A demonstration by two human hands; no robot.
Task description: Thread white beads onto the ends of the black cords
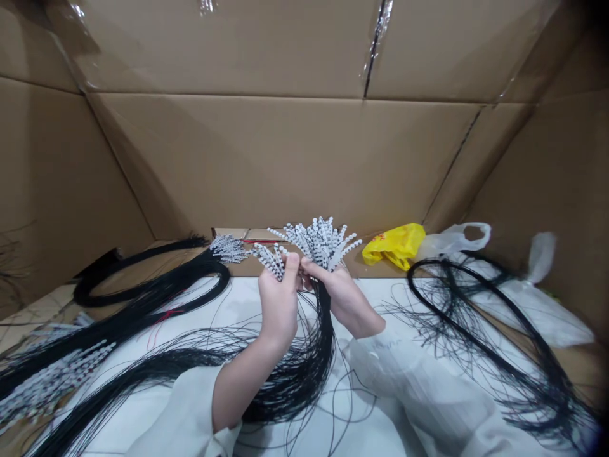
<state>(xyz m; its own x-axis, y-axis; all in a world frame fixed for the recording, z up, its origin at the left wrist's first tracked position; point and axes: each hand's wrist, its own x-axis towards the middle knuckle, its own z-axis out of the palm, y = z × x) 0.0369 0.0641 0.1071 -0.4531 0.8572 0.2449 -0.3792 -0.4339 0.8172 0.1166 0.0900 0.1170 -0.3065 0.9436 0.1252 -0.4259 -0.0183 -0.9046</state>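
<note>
My left hand is closed round a small bunch of white beaded tips, its thumb pointing up. Right beside it, my right hand grips a larger bundle of thin black strands just below their fanned-out white beaded tips. From there the black strands hang down, bend round on the white surface and sweep off to the lower left. Both hands' fingertips come close together at the bundle; fingers behind the strands are partly hidden. Whether the strands are wire or cord I cannot tell.
Cardboard walls enclose the white work surface. More black strand bundles with beaded tips lie on the left, one tied with red thread. At right are a looped black bundle, a yellow bag and a clear plastic bag.
</note>
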